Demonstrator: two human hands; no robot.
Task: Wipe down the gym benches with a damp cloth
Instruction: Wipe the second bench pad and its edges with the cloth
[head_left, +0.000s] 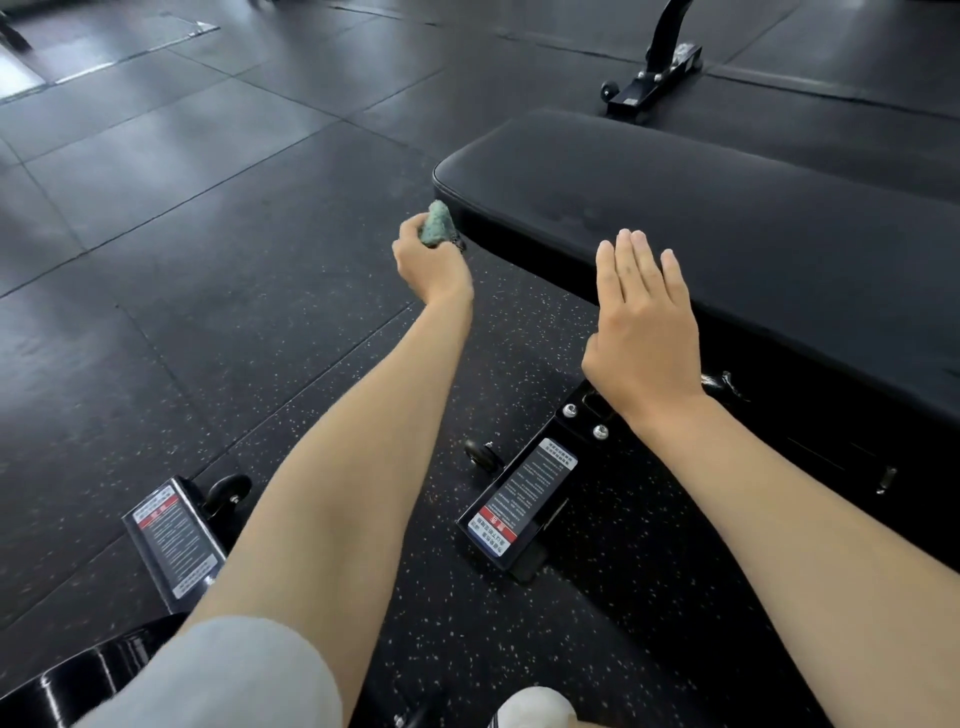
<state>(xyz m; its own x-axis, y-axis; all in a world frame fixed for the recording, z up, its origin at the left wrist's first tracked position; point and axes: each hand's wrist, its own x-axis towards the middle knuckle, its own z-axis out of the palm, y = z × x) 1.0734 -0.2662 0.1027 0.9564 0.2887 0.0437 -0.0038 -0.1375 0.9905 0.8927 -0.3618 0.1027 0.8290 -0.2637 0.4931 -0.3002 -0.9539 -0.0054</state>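
Note:
A black padded gym bench (727, 218) stretches from the centre to the right edge. My left hand (428, 265) grips a bunched green cloth (437, 224) against the side of the pad's near left corner. My right hand (641, 325) lies flat with straight fingers on the bench's near edge, palm down.
The bench's black foot with a warning label (522, 499) and a small wheel (483, 457) sits on the speckled floor below my right hand. Another labelled foot (174, 540) stands at lower left. A second frame base (654, 78) is at the back. Dark rubber floor tiles surround everything.

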